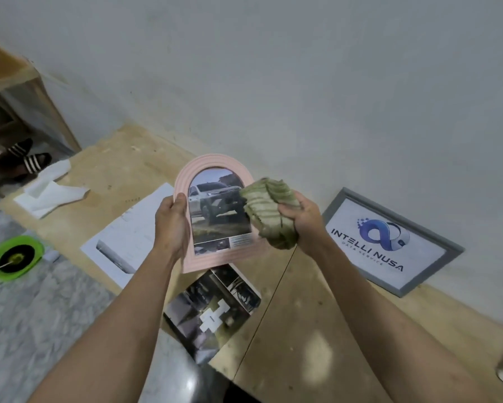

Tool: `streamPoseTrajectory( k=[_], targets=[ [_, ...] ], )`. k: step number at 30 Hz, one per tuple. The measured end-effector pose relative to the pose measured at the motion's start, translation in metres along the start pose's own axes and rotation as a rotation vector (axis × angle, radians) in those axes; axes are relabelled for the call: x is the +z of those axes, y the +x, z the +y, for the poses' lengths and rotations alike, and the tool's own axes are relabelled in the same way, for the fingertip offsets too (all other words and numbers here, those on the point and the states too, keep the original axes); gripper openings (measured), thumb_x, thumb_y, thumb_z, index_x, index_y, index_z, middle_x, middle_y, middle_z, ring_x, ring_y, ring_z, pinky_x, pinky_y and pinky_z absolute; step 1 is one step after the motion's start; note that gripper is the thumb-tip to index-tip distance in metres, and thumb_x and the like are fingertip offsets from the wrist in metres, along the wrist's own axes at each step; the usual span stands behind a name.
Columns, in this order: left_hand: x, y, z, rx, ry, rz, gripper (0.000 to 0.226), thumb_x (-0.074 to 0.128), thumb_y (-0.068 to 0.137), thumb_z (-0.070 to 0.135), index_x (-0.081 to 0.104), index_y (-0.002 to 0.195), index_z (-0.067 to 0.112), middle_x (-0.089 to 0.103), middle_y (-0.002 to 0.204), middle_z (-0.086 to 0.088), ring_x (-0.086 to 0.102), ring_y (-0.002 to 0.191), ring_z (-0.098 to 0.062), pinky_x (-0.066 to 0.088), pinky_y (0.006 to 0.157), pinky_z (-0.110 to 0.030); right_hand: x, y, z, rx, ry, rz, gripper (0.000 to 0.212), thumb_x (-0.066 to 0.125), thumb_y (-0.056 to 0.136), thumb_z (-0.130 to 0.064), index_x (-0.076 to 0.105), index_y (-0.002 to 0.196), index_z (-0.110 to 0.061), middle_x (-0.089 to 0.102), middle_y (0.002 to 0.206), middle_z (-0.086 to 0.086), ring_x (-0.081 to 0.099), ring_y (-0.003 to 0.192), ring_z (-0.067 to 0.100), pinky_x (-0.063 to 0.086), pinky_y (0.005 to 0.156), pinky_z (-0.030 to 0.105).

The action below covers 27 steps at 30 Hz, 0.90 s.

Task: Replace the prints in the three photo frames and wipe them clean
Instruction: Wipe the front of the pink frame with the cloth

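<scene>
Our left hand (171, 225) grips the pink arched frame (215, 213) by its left edge, above the bench (302, 330) — our right hand (304, 221) clutches a bunched green cloth (269, 212) against the frame's right side.

Place: a plain home room or workroom.
Signs: plywood table (296, 330), marble floor (41, 309), sandals (26, 158), bare wall (273, 68).
</scene>
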<state>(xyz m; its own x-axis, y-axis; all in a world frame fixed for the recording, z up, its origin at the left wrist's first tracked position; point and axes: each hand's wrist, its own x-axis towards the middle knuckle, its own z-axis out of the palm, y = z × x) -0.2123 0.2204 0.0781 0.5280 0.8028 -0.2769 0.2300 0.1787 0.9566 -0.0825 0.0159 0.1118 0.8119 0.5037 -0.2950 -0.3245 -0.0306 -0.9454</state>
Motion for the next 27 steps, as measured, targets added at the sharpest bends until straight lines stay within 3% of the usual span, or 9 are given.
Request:
streamPoseTrajectory(
  k=[5, 10, 12, 14, 19, 22, 24, 26, 27],
  targets=[
    [0.019, 0.032, -0.014, -0.075, -0.019, 0.076, 0.031, 0.049, 0.1, 0.035, 0.053, 0.093, 0.005, 0.047, 0.086, -0.011, 0.046, 0.078, -0.021, 0.038, 0.069, -0.036, -0.052, 0.087, 0.019, 0.062, -0.211, 0.106, 0.029, 0.055, 0.085, 0.0, 0.071, 0.103, -0.016, 0.073, 0.101, 0.013, 0.069, 0.094, 0.034, 0.056, 0.081, 0.056],
    [0.032, 0.049, -0.03, -0.115, -0.045, 0.112, 0.029, 0.05, 0.102, 0.035, 0.054, 0.085, 0.012, 0.053, 0.078, -0.008, 0.051, 0.07, -0.022, 0.039, 0.068, -0.036, -0.05, 0.148, 0.069, -0.117, -0.561, 0.002, 0.032, 0.051, 0.09, -0.002, 0.068, 0.111, -0.02, 0.068, 0.102, 0.0, 0.064, 0.089, 0.011, 0.053, 0.084, 0.031],
    [0.037, 0.054, -0.038, -0.12, -0.03, 0.112, 0.031, 0.051, 0.102, 0.036, 0.052, 0.08, 0.014, 0.049, 0.07, -0.004, 0.048, 0.064, -0.022, 0.037, 0.065, -0.035, -0.057, 0.171, 0.103, -0.15, -0.793, -0.156, 0.033, 0.055, 0.092, -0.006, 0.063, 0.123, -0.015, 0.062, 0.122, 0.006, 0.056, 0.112, 0.013, 0.041, 0.102, 0.034],
    [0.04, 0.058, -0.043, -0.121, -0.037, 0.116, 0.031, 0.053, 0.1, 0.038, 0.051, 0.082, 0.013, 0.045, 0.071, -0.009, 0.045, 0.066, -0.024, 0.035, 0.067, -0.037, -0.066, 0.186, 0.134, -0.228, -1.106, -0.264, 0.05, 0.05, 0.091, 0.001, 0.048, 0.14, -0.012, 0.04, 0.15, 0.007, 0.031, 0.14, 0.019, 0.021, 0.118, 0.037],
    [0.052, 0.065, -0.047, -0.099, -0.042, 0.124, 0.034, 0.054, 0.1, 0.035, 0.049, 0.074, 0.014, 0.046, 0.071, -0.008, 0.047, 0.066, -0.023, 0.036, 0.065, -0.036, -0.078, 0.202, 0.173, -0.53, -1.199, -0.268, 0.052, 0.039, 0.094, -0.026, 0.044, 0.142, -0.005, 0.036, 0.151, 0.01, 0.03, 0.141, 0.024, 0.02, 0.118, 0.034],
    [0.056, 0.064, -0.042, -0.079, -0.045, 0.114, 0.035, 0.054, 0.101, 0.034, 0.048, 0.077, 0.01, 0.044, 0.07, -0.007, 0.045, 0.064, -0.022, 0.035, 0.063, -0.035, -0.083, 0.207, 0.165, -0.478, -1.33, -0.401, 0.063, 0.033, 0.093, -0.043, 0.042, 0.143, -0.005, 0.031, 0.154, 0.016, 0.026, 0.143, 0.03, 0.021, 0.118, 0.042],
    [0.055, 0.059, -0.036, -0.073, -0.059, 0.098, 0.036, 0.055, 0.1, 0.034, 0.049, 0.08, 0.004, 0.042, 0.071, -0.01, 0.043, 0.063, -0.021, 0.033, 0.062, -0.035, -0.082, 0.201, 0.147, -0.421, -1.351, -0.452, 0.072, 0.024, 0.091, -0.05, 0.035, 0.146, -0.006, 0.021, 0.157, 0.016, 0.014, 0.146, 0.029, 0.011, 0.12, 0.041],
    [0.053, 0.053, -0.031, -0.066, -0.078, 0.091, 0.035, 0.056, 0.1, 0.032, 0.047, 0.076, 0.007, 0.04, 0.069, -0.008, 0.041, 0.062, -0.02, 0.031, 0.061, -0.033, -0.075, 0.185, 0.132, -0.362, -1.164, -0.4, 0.061, 0.028, 0.097, -0.041, 0.032, 0.147, -0.007, 0.021, 0.157, 0.009, 0.009, 0.145, 0.019, 0.004, 0.118, 0.03],
    [0.051, 0.047, -0.026, -0.057, -0.074, 0.074, 0.037, 0.056, 0.1, 0.031, 0.042, 0.071, 0.012, 0.038, 0.067, -0.005, 0.038, 0.06, -0.019, 0.029, 0.06, -0.033, -0.071, 0.169, 0.123, -0.315, -1.004, -0.315, 0.052, 0.033, 0.101, -0.034, 0.034, 0.147, -0.011, 0.025, 0.155, 0.003, 0.013, 0.144, 0.015, 0.008, 0.117, 0.028]
  ],
)
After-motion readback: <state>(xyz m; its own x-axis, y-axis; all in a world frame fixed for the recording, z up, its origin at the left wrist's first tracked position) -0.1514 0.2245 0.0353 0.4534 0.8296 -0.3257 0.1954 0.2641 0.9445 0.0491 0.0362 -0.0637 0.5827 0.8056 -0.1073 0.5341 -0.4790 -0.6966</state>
